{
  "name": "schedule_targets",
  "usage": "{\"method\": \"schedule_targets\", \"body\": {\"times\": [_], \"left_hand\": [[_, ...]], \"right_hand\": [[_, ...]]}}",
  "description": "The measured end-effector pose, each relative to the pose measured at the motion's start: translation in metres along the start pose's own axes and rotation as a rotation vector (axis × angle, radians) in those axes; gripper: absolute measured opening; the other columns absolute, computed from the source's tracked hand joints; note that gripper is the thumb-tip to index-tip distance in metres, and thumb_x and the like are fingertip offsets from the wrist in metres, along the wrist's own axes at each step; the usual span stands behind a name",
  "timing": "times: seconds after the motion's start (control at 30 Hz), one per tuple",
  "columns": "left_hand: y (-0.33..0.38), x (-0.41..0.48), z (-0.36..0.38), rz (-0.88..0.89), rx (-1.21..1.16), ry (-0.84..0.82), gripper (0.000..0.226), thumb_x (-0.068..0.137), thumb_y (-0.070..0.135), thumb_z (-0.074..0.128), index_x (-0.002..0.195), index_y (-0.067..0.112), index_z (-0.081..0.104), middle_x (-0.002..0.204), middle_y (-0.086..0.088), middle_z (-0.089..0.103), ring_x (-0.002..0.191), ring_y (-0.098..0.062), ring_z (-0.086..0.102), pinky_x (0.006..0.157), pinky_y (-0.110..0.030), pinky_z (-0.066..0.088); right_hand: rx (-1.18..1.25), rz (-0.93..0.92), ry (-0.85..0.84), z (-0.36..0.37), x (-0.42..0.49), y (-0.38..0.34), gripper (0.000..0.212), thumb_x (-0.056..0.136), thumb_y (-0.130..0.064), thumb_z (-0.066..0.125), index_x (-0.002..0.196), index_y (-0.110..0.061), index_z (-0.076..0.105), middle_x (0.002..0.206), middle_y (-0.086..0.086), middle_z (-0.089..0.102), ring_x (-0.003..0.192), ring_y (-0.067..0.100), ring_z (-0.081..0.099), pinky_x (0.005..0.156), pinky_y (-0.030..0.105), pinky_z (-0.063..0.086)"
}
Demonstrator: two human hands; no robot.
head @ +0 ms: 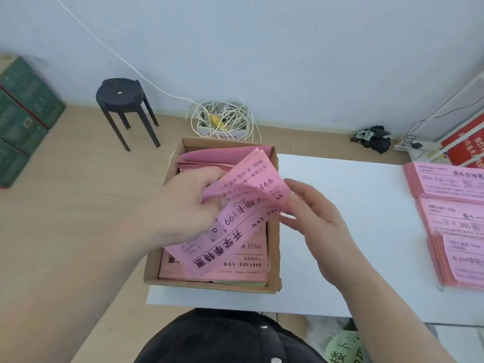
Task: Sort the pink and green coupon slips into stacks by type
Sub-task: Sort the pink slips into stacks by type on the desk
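A bundle of pink coupon slips (243, 213) is held above the cardboard box (274, 258) in the centre of the frame. The slips are thin and bent, and they are printed with dark characters, a QR code and the number 199, all seen upside down. The bundle is gripped by the left hand (183, 205), whose fingers are curled round its left side. The right hand (314, 218) is held wide with straight fingers, and its tips touch the right edge of the bundle. More pink slips are lying in the box, and the thin edge of green slips (243, 283) is seen under them at the near wall. Three pink stacks (450, 210) are laid on the white table (353, 231) at the right and are cut off by the frame edge. The small print is blurred and cannot be read.
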State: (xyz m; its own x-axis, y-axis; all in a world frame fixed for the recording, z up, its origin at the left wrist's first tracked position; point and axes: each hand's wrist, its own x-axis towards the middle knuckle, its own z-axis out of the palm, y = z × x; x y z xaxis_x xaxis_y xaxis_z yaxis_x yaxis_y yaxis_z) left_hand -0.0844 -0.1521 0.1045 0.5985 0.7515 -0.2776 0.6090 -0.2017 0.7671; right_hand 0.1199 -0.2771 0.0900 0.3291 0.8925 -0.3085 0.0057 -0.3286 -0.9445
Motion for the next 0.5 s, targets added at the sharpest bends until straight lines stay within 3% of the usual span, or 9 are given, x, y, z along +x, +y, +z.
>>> {"method": "schedule_targets", "body": {"times": [0.07,0.13,0.23,0.33,0.5], "left_hand": [[0.018,0.003,0.01,-0.031,-0.232,0.041,0.019,0.099,0.022,0.06,0.102,0.039,0.069,0.097,0.014,0.077,0.093,-0.013,0.074,0.084,-0.047,0.06],[0.04,0.005,0.025,-0.053,-0.42,0.057,0.019,0.102,0.018,0.059,0.106,0.033,0.071,0.099,0.008,0.079,0.093,-0.018,0.076,0.088,-0.05,0.059],[0.069,0.013,0.054,-0.055,-0.568,0.106,0.02,0.103,0.017,0.057,0.115,0.028,0.069,0.104,0.006,0.078,0.095,-0.018,0.076,0.089,-0.05,0.059],[0.088,0.018,0.097,-0.072,-0.649,0.108,0.019,0.101,0.016,0.061,0.115,0.027,0.068,0.106,0.008,0.078,0.098,-0.015,0.075,0.09,-0.049,0.059],[0.094,0.034,0.164,-0.157,-0.815,0.107,0.025,0.095,0.005,0.068,0.119,0.01,0.064,0.108,-0.006,0.078,0.099,-0.027,0.075,0.087,-0.052,0.06]], "right_hand": [[0.174,0.0,0.018,-0.008,0.0,-0.008,0.04,0.101,-0.054,0.048,0.131,-0.031,0.063,0.12,-0.003,0.074,0.112,0.019,0.07,0.099,0.044,0.053],[0.284,-0.014,0.015,-0.021,-0.002,-0.016,0.051,0.095,-0.063,0.046,0.13,-0.031,0.065,0.122,0.0,0.074,0.109,0.027,0.072,0.094,0.045,0.055],[0.166,-0.025,-0.073,-0.047,-0.011,-0.023,0.037,0.098,-0.039,0.059,0.127,-0.018,0.066,0.111,0.008,0.077,0.099,0.031,0.074,0.084,0.04,0.06],[0.012,0.04,0.015,-0.083,-0.016,-0.012,0.025,0.102,-0.01,0.06,0.126,-0.014,0.06,0.097,0.009,0.079,0.087,0.03,0.077,0.073,0.041,0.061],[-0.235,0.123,-0.076,-0.16,-0.016,-0.001,0.028,0.105,-0.01,0.053,0.122,-0.03,0.063,0.097,0.005,0.079,0.089,0.027,0.077,0.08,0.048,0.062]]}}
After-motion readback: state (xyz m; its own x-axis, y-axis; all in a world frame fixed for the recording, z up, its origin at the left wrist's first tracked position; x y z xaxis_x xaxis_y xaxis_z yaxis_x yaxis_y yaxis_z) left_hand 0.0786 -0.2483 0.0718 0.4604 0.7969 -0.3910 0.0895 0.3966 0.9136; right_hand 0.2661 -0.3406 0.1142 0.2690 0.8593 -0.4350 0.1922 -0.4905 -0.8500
